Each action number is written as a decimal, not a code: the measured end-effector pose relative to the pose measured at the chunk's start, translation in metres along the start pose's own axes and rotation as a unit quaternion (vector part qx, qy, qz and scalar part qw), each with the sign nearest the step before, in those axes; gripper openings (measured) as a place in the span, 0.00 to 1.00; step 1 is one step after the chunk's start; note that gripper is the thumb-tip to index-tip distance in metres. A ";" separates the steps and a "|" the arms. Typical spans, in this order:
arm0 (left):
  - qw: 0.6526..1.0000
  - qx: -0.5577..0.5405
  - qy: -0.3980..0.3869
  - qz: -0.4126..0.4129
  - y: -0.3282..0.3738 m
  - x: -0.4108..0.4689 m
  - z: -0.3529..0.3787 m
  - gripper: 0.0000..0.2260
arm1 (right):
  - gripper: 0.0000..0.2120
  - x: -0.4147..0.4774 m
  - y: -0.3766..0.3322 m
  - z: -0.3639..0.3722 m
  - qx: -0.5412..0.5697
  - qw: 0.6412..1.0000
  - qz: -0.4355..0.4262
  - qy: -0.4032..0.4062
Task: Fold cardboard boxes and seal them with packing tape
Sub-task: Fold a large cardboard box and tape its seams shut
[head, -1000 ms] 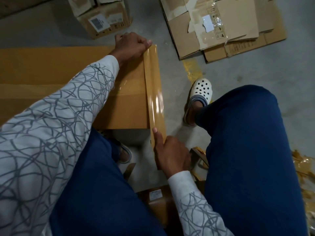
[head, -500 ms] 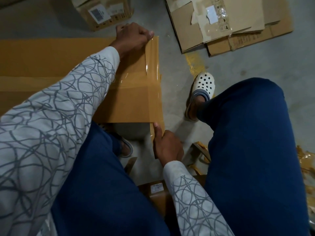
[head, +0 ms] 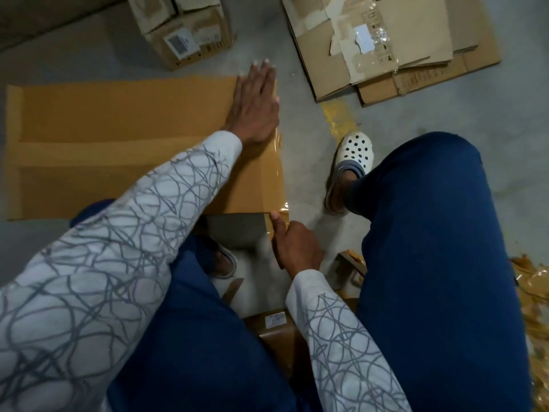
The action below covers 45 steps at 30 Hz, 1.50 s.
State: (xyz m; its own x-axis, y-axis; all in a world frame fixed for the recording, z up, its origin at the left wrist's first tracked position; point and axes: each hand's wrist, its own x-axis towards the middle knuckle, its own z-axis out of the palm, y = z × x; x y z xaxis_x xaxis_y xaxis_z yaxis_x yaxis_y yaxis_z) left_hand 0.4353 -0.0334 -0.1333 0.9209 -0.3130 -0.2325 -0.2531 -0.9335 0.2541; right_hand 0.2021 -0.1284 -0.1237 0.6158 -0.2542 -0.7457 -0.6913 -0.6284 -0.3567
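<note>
A closed brown cardboard box (head: pixel 118 120) stands on the floor in front of me. A strip of brown packing tape (head: pixel 274 176) runs along its right edge. My left hand (head: pixel 255 105) lies flat, fingers straight, on the far right corner of the box top, pressing the tape. My right hand (head: pixel 294 245) is at the near right corner. Its thumb and fingers pinch the loose tape end (head: pixel 282 217) that hangs past the box edge.
A smaller labelled carton (head: pixel 190 34) stands behind the box. Flattened cardboard sheets (head: pixel 395 49) lie at the back right. Crumpled tape scraps (head: pixel 531 292) lie at the right. A small brown box (head: pixel 276 325) sits between my knees. My white clog (head: pixel 353 156) is right of the box.
The tape strip has been laid down on the box's right edge. My left hand went from gripping the far tape end to lying flat on it. My right hand stayed at the near corner.
</note>
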 end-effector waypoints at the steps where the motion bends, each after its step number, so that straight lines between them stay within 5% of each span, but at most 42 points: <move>1: 1.000 0.004 0.011 -0.001 0.004 -0.007 0.005 0.29 | 0.39 0.001 0.001 -0.001 0.000 1.000 0.000 -0.001; 12: 0.996 0.033 0.054 -0.070 0.026 -0.023 0.023 0.36 | 0.33 0.006 -0.002 -0.005 0.027 0.999 -0.009 -0.023; 20: 0.994 0.054 0.031 -0.094 0.013 0.020 0.008 0.30 | 0.37 0.011 0.005 0.003 0.002 0.999 0.005 -0.032; 29: 0.995 0.058 0.048 -0.068 0.039 -0.085 0.033 0.37 | 0.35 0.003 0.006 -0.003 0.027 0.999 -0.009 -0.037; 37: 0.992 0.087 0.053 -0.080 0.061 -0.177 0.056 0.40 | 0.19 -0.021 0.025 -0.009 0.042 0.997 -0.044 -0.053; 45: 0.988 0.104 0.010 -0.118 0.068 -0.232 0.062 0.45 | 0.24 -0.052 0.031 -0.017 -0.017 0.999 -0.046 0.001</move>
State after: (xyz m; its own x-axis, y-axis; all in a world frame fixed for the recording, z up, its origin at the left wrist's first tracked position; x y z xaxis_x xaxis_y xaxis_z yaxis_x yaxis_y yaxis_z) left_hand 0.1860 -0.0349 -0.1201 0.9665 -0.0810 -0.2434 -0.0844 -0.9964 -0.0037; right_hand 0.1554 -0.1474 -0.0862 0.6768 -0.1948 -0.7099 -0.6183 -0.6738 -0.4046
